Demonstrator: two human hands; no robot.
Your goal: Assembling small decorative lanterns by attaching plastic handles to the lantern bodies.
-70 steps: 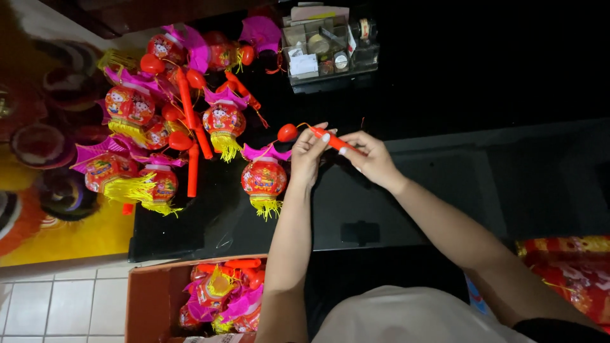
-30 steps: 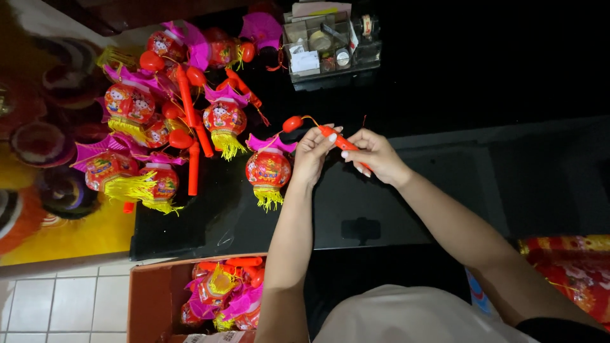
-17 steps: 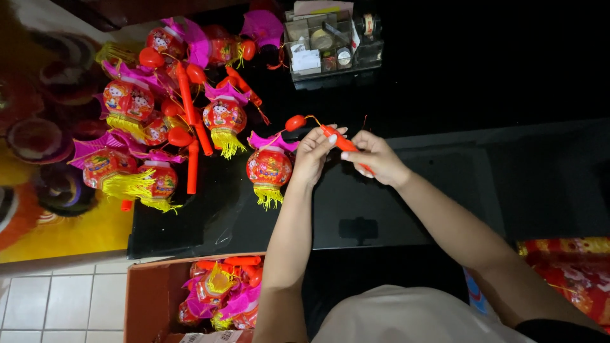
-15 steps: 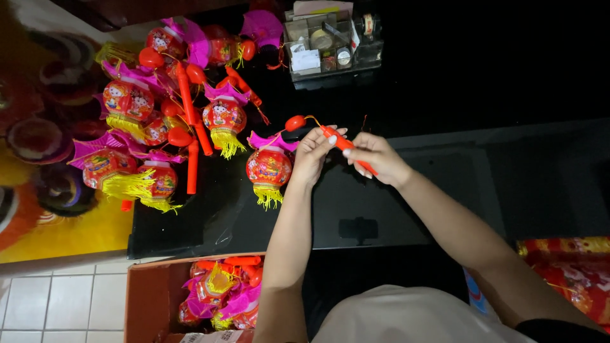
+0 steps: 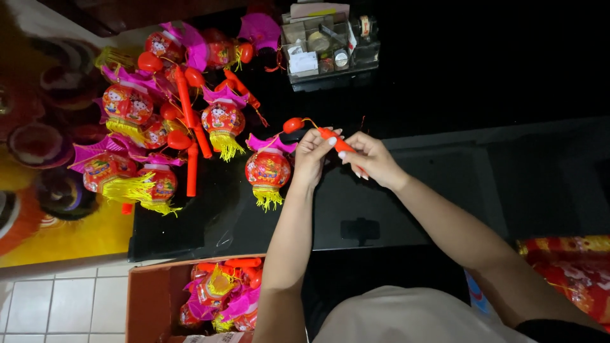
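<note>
- At the far left, a yellow, furry costume piece [image 5: 44, 235] with round, dark patterned shapes was seen beside the black table [image 5: 394, 209]; pale floor tiles [image 5: 57, 305] were seen below it.
- A heap of finished toy lanterns [image 5: 136, 127] was laid on the left part of the table; red round bodies, magenta paper tops and yellow fringes were seen, with red plastic handle sticks [image 5: 190, 136] lying across them.
- At the near left edge, an open cardboard box [image 5: 152, 298] was seen below the table edge, and more lanterns of the same kind [image 5: 222, 298] were packed in it.
- One lantern [image 5: 222, 124] was lying apart from the heap, just left of the hands.
- The lantern being handled [image 5: 267, 170] was seen near the middle of the table, just left of the left hand; its yellow fringe was pointed toward the near edge, and a thin cord was run from it up to a red ball [image 5: 293, 124].
- The left hand [image 5: 312, 155] was closed around the far end of an orange-red handle stick [image 5: 338, 145]; whether the cord was pinched as well could not be told.
- The right hand [image 5: 375, 159] was closed on the same stick's near end, fingers curled over it; the two hands were nearly touching.
- A clear organiser tray [image 5: 330, 47] with small items was seen at the far side.
- At the far right near corner, red patterned fabric [image 5: 565, 267] was seen.
</note>
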